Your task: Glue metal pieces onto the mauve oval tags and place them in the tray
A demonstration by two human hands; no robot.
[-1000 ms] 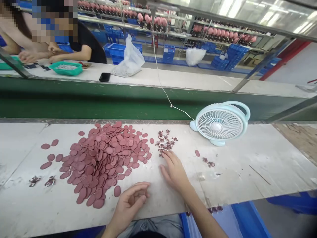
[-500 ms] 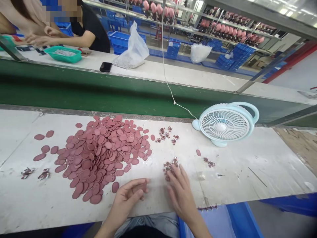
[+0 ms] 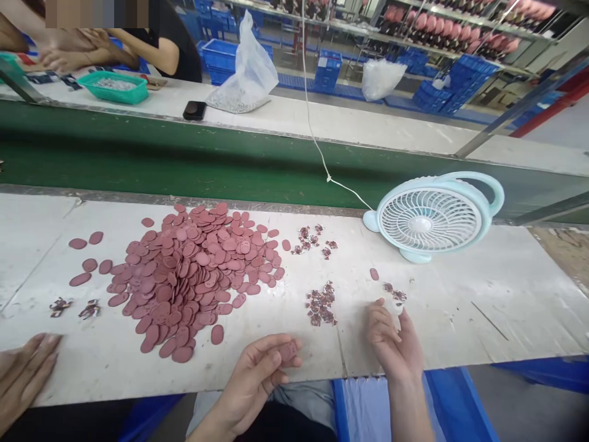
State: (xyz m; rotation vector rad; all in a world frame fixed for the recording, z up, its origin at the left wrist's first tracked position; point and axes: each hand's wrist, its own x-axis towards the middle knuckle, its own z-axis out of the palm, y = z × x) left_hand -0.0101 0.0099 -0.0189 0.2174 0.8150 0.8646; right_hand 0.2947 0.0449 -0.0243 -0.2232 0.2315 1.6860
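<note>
My left hand (image 3: pixel 262 374) pinches a dusky-red oval disc (image 3: pixel 288 352) with small holes, above the front of the table. To its left spreads a large heap of similar red oval discs (image 3: pixel 193 276). My right hand (image 3: pixel 396 344) is turned partly palm up with curled fingers. Something pale and see-through seems to lie between its fingers and thumb, too unclear to name. Just beyond it are a few small shiny brownish metal pieces (image 3: pixel 398 296) and a single red disc. A cluster of small shiny metal pieces (image 3: pixel 322 304) sits between my hands.
A light-blue fan (image 3: pixel 427 221) stands at the back right, its white cord (image 3: pixel 329 178) running upward. Another person's hand (image 3: pixel 27 374) rests at the left edge. Below the table edge is a blue bin (image 3: pixel 453 399). A thin dark rod (image 3: pixel 490 320) lies at right.
My right hand has left the metal cluster and moved right, where a small clear item lay. My left hand has shifted slightly right with its disc. Another person's hand has appeared at left.
</note>
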